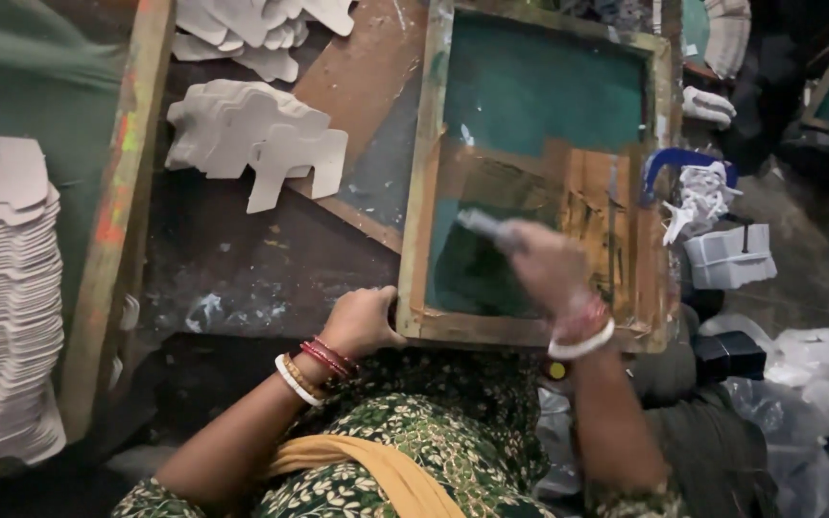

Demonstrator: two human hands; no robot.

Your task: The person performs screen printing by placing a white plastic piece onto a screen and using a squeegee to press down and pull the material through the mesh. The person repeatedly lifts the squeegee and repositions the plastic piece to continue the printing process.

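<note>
The wooden printing frame [539, 182] lies flat on the desk [242, 259] and serves as the landmark. It is a rectangular frame with a green mesh screen, with brown tape patches across the lower half of the mesh.

Left hand [362, 321]: the forearm comes up from the lower left, bent at the elbow, with red and white bangles at the wrist. The hand sits at the frame's near left corner. Its fingers are curled closed over the edge of the wood, gripping the corner; the fingertips are hidden behind the frame.

Right hand [549, 264]: the forearm runs almost straight up from the lower edge, with a white bangle at the wrist. The hand is over the near half of the mesh, inside the frame. It is motion-blurred. Its fingers are closed around a pale, bar-shaped squeegee [484, 226], which juts out to the left of the hand, over the mesh. How tight the grip is cannot be told through the blur.

Left of the frame, on the desk, lies a small stack of white die-cut card shapes [251, 139]. A tall stack of the same cards [2, 297] stands well to the left of the frame, beyond a paint-stained wooden batten [112, 230]. Right of the frame sits a white plastic tub [729, 256].
</note>
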